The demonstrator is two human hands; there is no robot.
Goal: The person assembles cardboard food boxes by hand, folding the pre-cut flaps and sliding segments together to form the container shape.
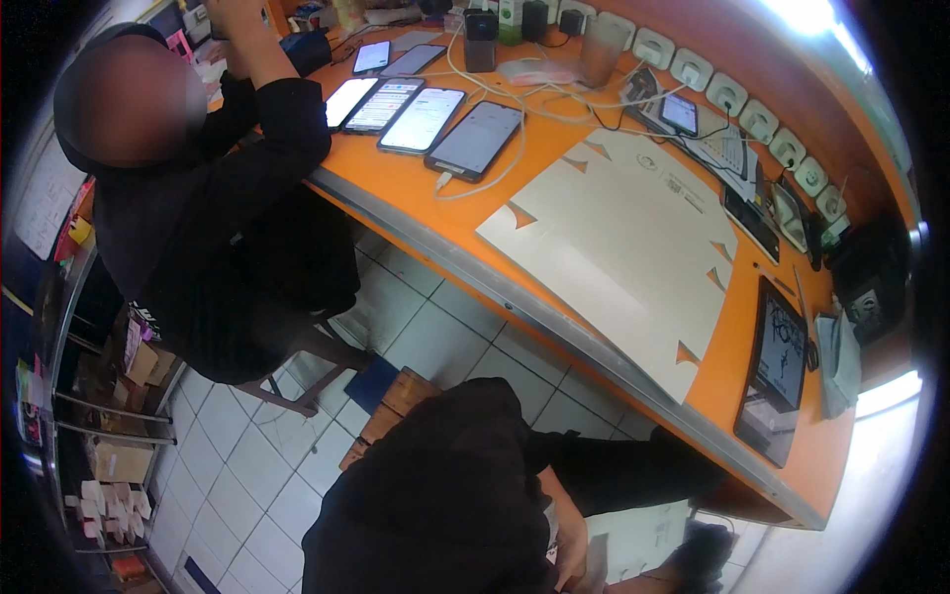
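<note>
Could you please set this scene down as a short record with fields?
Own hands: one hand seen, left or right unclear, beside a pale sheet below table height; contact unclear
Table: orange top
Cardboard: cream, notched, lying on the table
Phones: four in a front row, white cable plugged into the rightmost
Tablet: dark, right of the cardboard
Co-worker: black clothes, at left

Pale sheet (648, 535) down low is looking like smooth matt card, ditto the big cream sheet (614, 247). Orange tabletop (381, 173) is showing some sheen, its edge strip (475, 284) is looking dull metal, dark tablet (775, 371) is gleaming like glass.
</note>
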